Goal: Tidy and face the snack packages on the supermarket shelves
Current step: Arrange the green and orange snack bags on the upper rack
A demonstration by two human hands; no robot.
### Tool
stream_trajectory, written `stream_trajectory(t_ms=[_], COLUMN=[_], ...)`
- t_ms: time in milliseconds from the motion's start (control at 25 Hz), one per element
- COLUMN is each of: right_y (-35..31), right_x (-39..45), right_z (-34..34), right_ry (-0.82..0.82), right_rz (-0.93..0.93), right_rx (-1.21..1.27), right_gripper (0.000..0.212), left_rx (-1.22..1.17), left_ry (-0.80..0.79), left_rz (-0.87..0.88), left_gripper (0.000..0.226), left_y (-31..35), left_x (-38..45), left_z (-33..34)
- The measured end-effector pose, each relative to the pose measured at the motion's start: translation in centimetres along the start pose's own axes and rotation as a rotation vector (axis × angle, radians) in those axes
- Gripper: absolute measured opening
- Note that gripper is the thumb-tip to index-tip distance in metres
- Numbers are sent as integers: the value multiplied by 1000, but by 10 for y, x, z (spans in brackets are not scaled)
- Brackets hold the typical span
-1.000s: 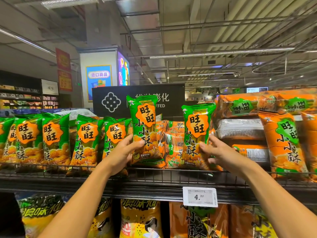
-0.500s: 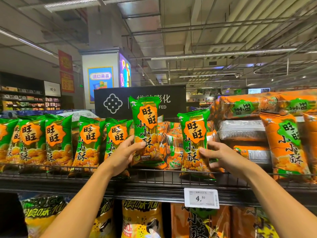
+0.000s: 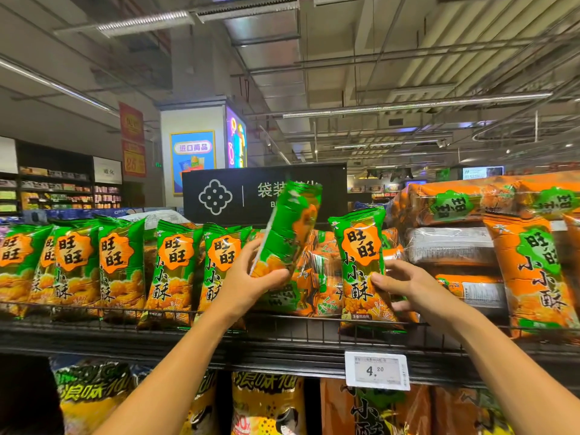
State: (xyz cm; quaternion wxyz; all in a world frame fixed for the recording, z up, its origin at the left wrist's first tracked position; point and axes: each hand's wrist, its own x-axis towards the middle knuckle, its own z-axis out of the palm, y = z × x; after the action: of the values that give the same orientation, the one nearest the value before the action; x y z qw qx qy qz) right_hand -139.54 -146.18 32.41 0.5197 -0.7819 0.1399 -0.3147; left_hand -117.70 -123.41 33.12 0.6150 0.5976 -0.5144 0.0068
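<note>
Two green packets were in my grasp above the price tag (image 3: 376, 370): my left hand (image 3: 248, 287) gripped a tilted packet (image 3: 287, 227), my right hand (image 3: 408, 288) pinched an upright packet (image 3: 361, 262), so facing was underway, and next called for standing the tilted one straight.

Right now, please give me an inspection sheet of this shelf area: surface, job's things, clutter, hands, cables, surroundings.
Surface: wire shelf, price tag on its front edge.
Job's things: green snack bags upright, facing out; orange bags at right.
Clutter: loose packs lying behind the gap.
Hands: left hand grips a tilted green bag; right hand holds an upright green bag.
Cables: nothing seen.
Surroundings: black aisle sign, ceiling lights.
</note>
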Motion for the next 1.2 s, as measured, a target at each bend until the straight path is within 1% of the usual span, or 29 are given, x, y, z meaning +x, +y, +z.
stream_trajectory(t_ms=[40,80,160,200,280,400,440,560,600,760,800,880,960,1080,1160,1200], right_y=[-1,-1,-2,-3,-4,-4,-5,-9,-10,-15,-17,-19,-17,-10,-5,-3], right_x=[0,-1,-2,-3,-4,-5,-6,-14,-16,-26,-31,-40,-48,-55,-58,-58], right_z=[0,1,1,2,3,6,7,13,15,12,12,13,14,11,6,4], right_ry=[11,15,19,30,83,230,263,294,307,423,465,606,733,782,809,817], right_rz=[0,-4,-16,-28,-73,-171,-189,-296,-323,-348,-375,-482,-635,-841,-964,-998], right_rx=[-4,-9,-24,-34,-55,-137,-169,-196,-200,-198,-238,-481,-758,-1021,-1153,-1196], right_gripper=[72,72,72,72,73,73,73,50,48,59,61,65,70,81,80,80], left_rx=[106,264,648,796,965,1096,1123,1146,1134,1046,1015,955,922,914,905,904], left_ry=[45,121,310,384,456,511,516,511,513,542,542,539,536,539,549,554], left_rz=[76,159,343,408,452,515,533,508,488,435,419,383,358,363,372,376], left_gripper=[71,67,68,70,72,73,75,82,83,80,80,81,84,87,88,88], left_y=[4,7,11,14,18,16,14,10,9,7,6,6,5,2,1,1], left_x=[-1,-1,-2,-4,-9,-21,-25,-34,-36,-40,-41,-42,-43,-45,-47,-48], left_z=[5,9,15,17,16,12,11,7,5,-4,-6,-8,-8,-8,-8,-8])
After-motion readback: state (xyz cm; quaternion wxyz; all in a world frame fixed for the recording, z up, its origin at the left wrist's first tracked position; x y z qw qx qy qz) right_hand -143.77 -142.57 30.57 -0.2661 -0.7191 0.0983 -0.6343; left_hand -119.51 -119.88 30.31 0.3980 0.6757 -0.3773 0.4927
